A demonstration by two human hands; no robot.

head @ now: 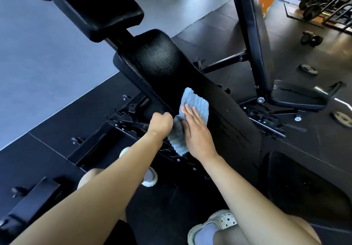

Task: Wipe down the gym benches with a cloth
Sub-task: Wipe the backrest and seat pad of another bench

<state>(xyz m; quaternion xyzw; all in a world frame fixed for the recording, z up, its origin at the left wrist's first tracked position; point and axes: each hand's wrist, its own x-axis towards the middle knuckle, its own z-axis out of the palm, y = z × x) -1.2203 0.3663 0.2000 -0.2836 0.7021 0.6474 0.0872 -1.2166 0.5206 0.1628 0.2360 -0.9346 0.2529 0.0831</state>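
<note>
Our right hand [196, 130] lies flat, pressing the blue wavy-striped cloth [196, 102] onto the black padded bench [162, 58]; our left hand [161, 121] grips the bench's left edge. The bench's length runs far-left, ahead of the cloth.

both bare forearms reach forward, close together. the left hand [161, 124] is curled tight, its fingers hooked round the edge of the desk [156, 58]. the right hand [197, 132] lies flat, palm down, fingers [188, 109] straight.
</note>
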